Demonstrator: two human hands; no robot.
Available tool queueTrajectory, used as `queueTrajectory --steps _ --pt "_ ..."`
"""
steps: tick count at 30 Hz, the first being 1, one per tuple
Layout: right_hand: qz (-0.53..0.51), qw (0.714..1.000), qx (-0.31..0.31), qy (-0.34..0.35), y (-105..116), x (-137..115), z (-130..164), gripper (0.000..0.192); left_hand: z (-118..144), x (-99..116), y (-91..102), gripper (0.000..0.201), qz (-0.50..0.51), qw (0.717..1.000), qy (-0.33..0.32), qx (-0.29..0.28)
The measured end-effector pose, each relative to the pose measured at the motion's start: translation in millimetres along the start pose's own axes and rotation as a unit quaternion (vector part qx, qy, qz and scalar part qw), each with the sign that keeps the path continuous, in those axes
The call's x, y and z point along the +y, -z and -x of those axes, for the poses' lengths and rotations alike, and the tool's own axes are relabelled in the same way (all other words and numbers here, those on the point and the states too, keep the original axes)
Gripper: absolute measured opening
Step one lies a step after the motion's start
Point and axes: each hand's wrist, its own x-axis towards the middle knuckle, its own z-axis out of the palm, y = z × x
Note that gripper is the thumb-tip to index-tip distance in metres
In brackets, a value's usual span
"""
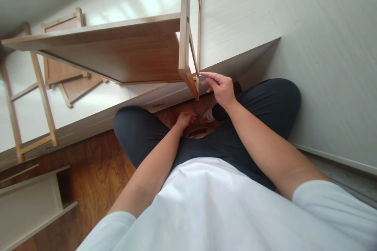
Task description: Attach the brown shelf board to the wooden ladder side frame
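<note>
I sit cross-legged on a wooden floor [97, 172] in front of a half-built wooden shelf unit [123, 51] that rests on a white platform. My right hand [220, 88] pinches a small thin piece against the lower corner of the unit's side frame [188, 74]. My left hand [185, 119] hangs low between my knees with the fingers curled; whether it holds anything is hidden. A foot in a white and red shoe [209, 115] lies just right of the left hand.
A ladder-like wooden frame [32, 98] leans at the left. Two flat wooden panels [67, 74] lie on the white platform [88, 117] behind the shelf. A white drawer-like box [29, 204] stands at the lower left. A white wall [324, 66] rises on the right.
</note>
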Motion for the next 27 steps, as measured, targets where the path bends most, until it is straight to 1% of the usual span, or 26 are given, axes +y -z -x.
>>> queueTrajectory --steps 5,9,16,21,27 --pt "0.001 1.000 0.012 0.007 -2 4 -3 0.039 0 -1 0.0 0.036 -0.001 1.000 -0.001 -0.002" --pt "0.019 1.000 0.013 0.001 -2 8 -3 0.042 -1 -1 0.1 0.035 -0.004 1.000 -0.001 -0.002" --pt "0.026 1.000 0.013 0.010 -2 6 -1 0.045 -4 -4 0.3 0.035 -0.001 1.000 0.001 0.000" --pt "-0.030 0.999 0.034 -0.004 -6 10 -3 0.044 -6 -6 0.7 0.036 0.001 1.000 0.002 -0.004" --pt "-0.095 0.992 0.072 -0.048 -9 13 -8 0.044 -4 -5 3.0 0.036 -0.001 1.000 0.000 -0.008"
